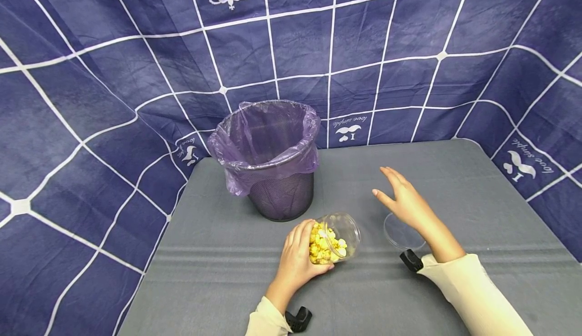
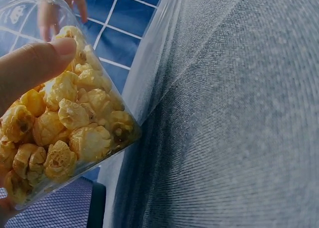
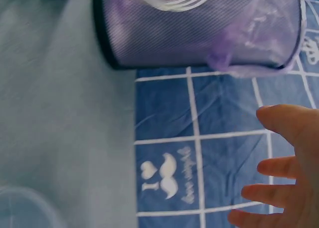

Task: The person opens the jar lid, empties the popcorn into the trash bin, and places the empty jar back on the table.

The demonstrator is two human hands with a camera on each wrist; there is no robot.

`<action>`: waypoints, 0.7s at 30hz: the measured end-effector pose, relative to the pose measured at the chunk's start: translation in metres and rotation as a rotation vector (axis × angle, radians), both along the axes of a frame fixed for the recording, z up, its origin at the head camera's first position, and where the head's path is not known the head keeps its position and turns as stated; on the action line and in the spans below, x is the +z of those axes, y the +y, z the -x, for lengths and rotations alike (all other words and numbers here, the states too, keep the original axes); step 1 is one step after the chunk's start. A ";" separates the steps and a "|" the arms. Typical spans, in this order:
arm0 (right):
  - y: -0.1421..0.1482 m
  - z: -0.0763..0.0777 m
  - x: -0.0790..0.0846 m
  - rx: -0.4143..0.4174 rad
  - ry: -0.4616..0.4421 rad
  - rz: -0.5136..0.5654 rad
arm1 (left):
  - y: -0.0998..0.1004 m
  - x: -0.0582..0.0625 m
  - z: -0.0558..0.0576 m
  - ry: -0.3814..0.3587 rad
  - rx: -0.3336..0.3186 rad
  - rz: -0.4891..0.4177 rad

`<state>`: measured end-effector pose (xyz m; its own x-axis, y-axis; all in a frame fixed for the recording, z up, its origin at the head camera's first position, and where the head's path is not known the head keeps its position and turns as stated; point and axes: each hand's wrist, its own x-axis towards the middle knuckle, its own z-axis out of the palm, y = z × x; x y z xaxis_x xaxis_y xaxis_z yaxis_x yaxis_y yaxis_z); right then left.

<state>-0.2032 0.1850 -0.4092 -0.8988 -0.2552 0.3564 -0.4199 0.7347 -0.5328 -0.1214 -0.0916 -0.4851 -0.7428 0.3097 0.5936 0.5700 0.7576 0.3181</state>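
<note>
Popcorn (image 1: 324, 247) is seen inside a clear jar (image 1: 344, 225), which is held tilted, mouth toward the right, just below the middle of the head view. The jar is clasped by the left hand (image 1: 297, 257), its grip closed around the base end. Right of centre, the right hand (image 1: 411, 207) is held with its grip wide; below it, a clear round lid (image 1: 397, 236) is laid on the grey surface (image 1: 218, 275). Left of centre, a mesh bin (image 1: 284, 197) is lined with a purple bag (image 1: 282, 161); across the upper frame, blue cloth (image 1: 361, 30) is patterned with white lines.
</note>
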 end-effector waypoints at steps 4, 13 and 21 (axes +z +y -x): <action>-0.012 0.004 0.017 -0.002 0.002 0.032 | 0.000 -0.001 0.000 0.010 0.005 -0.006; -0.038 0.017 0.056 0.033 0.001 0.113 | 0.000 -0.001 0.000 0.016 -0.001 -0.017; -0.059 0.027 0.088 0.110 -0.052 0.243 | 0.000 -0.001 -0.001 0.005 -0.001 -0.015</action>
<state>-0.2307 0.1258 -0.3208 -0.8892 -0.2651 0.3730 -0.4575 0.5338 -0.7112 -0.1206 -0.0914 -0.4861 -0.7395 0.3015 0.6019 0.5724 0.7521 0.3265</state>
